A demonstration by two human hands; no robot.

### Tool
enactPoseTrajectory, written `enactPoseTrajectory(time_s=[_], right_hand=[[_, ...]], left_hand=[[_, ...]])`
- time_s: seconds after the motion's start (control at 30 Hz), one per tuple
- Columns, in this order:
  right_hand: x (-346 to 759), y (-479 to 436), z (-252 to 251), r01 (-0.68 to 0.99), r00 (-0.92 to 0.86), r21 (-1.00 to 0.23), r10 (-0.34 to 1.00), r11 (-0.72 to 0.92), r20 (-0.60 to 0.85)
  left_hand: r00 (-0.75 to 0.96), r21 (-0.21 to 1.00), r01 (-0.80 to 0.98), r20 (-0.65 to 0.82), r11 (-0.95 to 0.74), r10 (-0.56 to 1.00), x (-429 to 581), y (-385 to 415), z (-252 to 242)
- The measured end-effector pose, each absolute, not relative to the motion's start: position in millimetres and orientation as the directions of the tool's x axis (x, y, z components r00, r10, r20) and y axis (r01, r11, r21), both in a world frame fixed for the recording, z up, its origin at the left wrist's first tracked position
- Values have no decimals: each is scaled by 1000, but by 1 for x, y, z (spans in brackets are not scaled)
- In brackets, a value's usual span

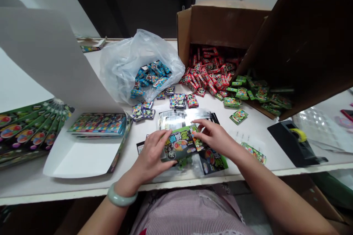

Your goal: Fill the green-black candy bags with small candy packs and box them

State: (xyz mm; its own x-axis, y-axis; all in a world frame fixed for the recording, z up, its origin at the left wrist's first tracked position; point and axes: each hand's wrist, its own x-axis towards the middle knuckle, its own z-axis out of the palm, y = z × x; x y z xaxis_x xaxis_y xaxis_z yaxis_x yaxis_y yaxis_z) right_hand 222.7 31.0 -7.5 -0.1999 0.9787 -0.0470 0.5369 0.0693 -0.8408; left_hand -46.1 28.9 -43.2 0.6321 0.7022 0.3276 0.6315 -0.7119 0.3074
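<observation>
A flat green and black printed packet [179,144] lies at the middle front of the table. My left hand [152,154] grips its left part, thumb at the lower edge and fingers along the top. At the packet's right end, my right hand [207,134] pinches a small green box [196,137]. Beneath are clear plastic sleeves [176,119] and another black and green printed card [212,161].
An open white box [85,158] holding colourful packs stands at the left. Behind are a plastic bag [118,66] of blue boxes and a carton [220,25] with red boxes [212,77]. Green boxes [242,93] and a tape dispenser [289,147] are at the right.
</observation>
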Motion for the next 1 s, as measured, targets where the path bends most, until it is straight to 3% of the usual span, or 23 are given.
enactPoseTrajectory(time_s=[0.13, 0.27, 0.33, 0.47, 0.53, 0.73, 1.0], right_hand=[[208, 26, -14, 548, -116, -827, 991, 121, 68], [209, 35, -8, 543, -435, -775, 898, 322, 69], [217, 60, -7, 515, -495, -795, 868, 320, 29], [233, 147, -17, 733, -145, -673, 989, 97, -15], [236, 189, -27, 761, -103, -647, 994, 49, -46], [243, 238, -51, 718, -68, -696, 994, -15, -91], [288, 212, -61, 613, 235, -755, 966, -233, -107]], left_hand=[[533, 329, 695, 360, -639, 765, -44, 30, -42], [552, 329, 685, 348, -650, 757, -49, 33, -43], [550, 351, 682, 333, -642, 766, -53, 35, -44], [500, 392, 701, 326, -596, 803, -59, 39, -41], [505, 403, 698, 310, -593, 805, -61, 40, -38], [495, 414, 714, 271, -564, 826, -70, 40, -41], [471, 434, 716, 277, -546, 838, -71, 49, -45]])
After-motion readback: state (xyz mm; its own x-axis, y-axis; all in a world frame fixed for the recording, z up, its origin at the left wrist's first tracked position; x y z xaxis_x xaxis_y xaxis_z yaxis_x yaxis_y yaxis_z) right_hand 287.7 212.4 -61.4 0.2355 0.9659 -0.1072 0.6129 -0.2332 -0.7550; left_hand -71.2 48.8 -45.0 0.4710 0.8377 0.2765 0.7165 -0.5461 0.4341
